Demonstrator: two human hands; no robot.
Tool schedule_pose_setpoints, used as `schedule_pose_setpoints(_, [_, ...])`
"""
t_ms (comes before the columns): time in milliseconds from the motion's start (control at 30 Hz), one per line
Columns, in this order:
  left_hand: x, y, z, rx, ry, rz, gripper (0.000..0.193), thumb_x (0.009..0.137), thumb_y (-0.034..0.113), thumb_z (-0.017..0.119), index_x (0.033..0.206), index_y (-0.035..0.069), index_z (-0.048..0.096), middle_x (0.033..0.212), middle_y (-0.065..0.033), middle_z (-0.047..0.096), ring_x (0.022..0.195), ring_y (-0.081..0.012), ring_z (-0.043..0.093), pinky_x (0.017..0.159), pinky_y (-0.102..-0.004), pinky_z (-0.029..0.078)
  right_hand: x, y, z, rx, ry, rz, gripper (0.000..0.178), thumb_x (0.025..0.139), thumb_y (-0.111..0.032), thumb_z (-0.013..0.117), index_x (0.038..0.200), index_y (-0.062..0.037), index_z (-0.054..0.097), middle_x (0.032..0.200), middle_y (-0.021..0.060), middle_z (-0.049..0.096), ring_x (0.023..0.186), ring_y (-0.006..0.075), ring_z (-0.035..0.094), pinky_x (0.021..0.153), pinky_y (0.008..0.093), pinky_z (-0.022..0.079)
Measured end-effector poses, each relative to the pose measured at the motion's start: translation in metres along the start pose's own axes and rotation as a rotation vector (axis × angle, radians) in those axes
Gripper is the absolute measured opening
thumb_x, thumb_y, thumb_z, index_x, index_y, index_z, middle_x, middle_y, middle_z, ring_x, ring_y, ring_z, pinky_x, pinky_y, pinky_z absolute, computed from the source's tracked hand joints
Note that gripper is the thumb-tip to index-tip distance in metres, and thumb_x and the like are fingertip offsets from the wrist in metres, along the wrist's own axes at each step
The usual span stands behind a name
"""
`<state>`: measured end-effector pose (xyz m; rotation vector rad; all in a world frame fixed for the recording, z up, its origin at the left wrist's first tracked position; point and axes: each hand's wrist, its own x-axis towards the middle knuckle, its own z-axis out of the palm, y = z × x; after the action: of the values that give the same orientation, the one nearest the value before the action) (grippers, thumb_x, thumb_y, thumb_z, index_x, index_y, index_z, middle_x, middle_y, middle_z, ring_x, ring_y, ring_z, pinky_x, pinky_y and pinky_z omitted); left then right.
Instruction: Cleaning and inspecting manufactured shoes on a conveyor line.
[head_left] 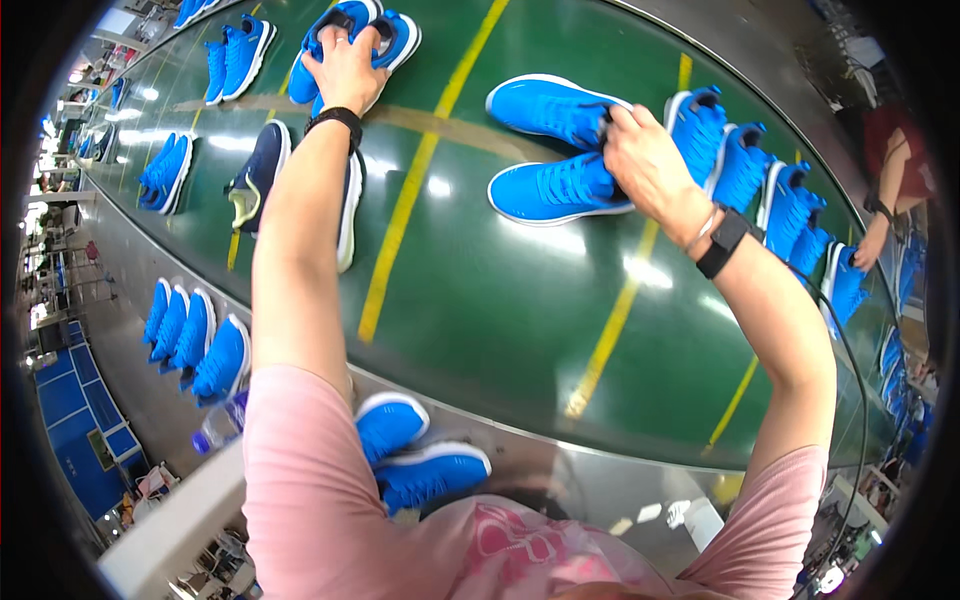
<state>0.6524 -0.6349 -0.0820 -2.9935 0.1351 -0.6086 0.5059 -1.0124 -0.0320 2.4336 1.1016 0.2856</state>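
Note:
At the far side of the green belt, my left hand (350,72) is closed on a pair of blue sneakers (303,82), its fingers reaching into their dark collars. My right hand (652,165) is closed at the heel ends of a second pair: the far blue sneaker (545,108) and the near blue sneaker (550,190) lie side by side, toes pointing left. Its fingertips are partly hidden at the collars. A dark navy shoe (265,170) with a pale lining rests left of my left forearm; another shoe (349,215) is mostly hidden behind that forearm.
Yellow lines cross the green belt (480,300). More blue sneakers (740,170) stand in a row at right, where another person's hand (872,243) touches one. Blue sneakers (220,365) and a bottle (225,425) stand on the near ledge, with another pair (435,470) close to my body.

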Motion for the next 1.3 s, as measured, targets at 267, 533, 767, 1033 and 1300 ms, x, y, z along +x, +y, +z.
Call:
schedule_pose_setpoints(267, [-0.059, 0.072, -0.187, -0.308, -0.019, 0.272, 0.046, 0.060, 0.029, 0.086, 0.098, 0.019, 0.063, 0.102, -0.0045, 0.062, 0.116, -0.0289, 0.049, 0.095, -0.0517, 0.037, -0.168, -0.057, -0.084, 0.537, -0.392, 0.338, 0.024, 0.069, -0.027, 0.080, 0.072, -0.0044, 0.072, 0.074, 0.0167, 0.068, 0.077, 0.0345, 0.067, 0.072, 0.0441, 0.055])
schedule_pose_setpoints(533, [-0.228, 0.105, -0.367, -0.646, -0.157, 0.418, 0.055, 0.059, 0.030, 0.092, 0.102, 0.010, 0.065, 0.101, -0.0128, 0.065, 0.102, -0.0316, 0.053, 0.090, -0.0420, 0.045, -0.252, -0.139, -0.170, 0.731, -0.536, 0.392, 0.025, 0.066, -0.027, 0.079, 0.064, -0.0036, 0.072, 0.067, 0.0200, 0.065, 0.067, 0.0383, 0.063, 0.067, 0.0450, 0.053])
schedule_pose_setpoints(767, [-0.420, 0.092, -0.458, -0.688, -0.272, 0.498, 0.055, 0.057, 0.021, 0.090, 0.102, 0.006, 0.062, 0.105, -0.0103, 0.060, 0.108, -0.0307, 0.053, 0.094, -0.0391, 0.044, -0.324, -0.217, -0.215, 0.607, -0.214, 0.367, 0.023, 0.065, -0.024, 0.079, 0.063, -0.0026, 0.070, 0.068, 0.0185, 0.066, 0.072, 0.0377, 0.065, 0.068, 0.0461, 0.054])
schedule_pose_setpoints(1033, [-0.599, 0.115, -0.433, -0.533, -0.563, 0.289, 0.054, 0.056, 0.036, 0.090, 0.098, 0.013, 0.065, 0.094, -0.0105, 0.064, 0.102, -0.0354, 0.055, 0.090, -0.0455, 0.043, -0.388, -0.304, -0.238, 0.533, -0.174, 0.551, 0.027, 0.068, -0.029, 0.081, 0.067, -0.0035, 0.072, 0.071, 0.0163, 0.069, 0.075, 0.0333, 0.068, 0.070, 0.0435, 0.055])
schedule_pose_setpoints(1300, [-0.590, 0.147, -0.338, -0.226, -0.173, 0.093, 0.062, 0.063, 0.042, 0.086, 0.114, 0.019, 0.061, 0.104, -0.0104, 0.068, 0.109, -0.0322, 0.056, 0.098, -0.0584, 0.035, -0.399, -0.382, -0.249, 0.491, -0.123, 0.655, 0.021, 0.072, -0.027, 0.077, 0.069, -0.0068, 0.075, 0.070, 0.0134, 0.070, 0.074, 0.0307, 0.070, 0.066, 0.0407, 0.055])
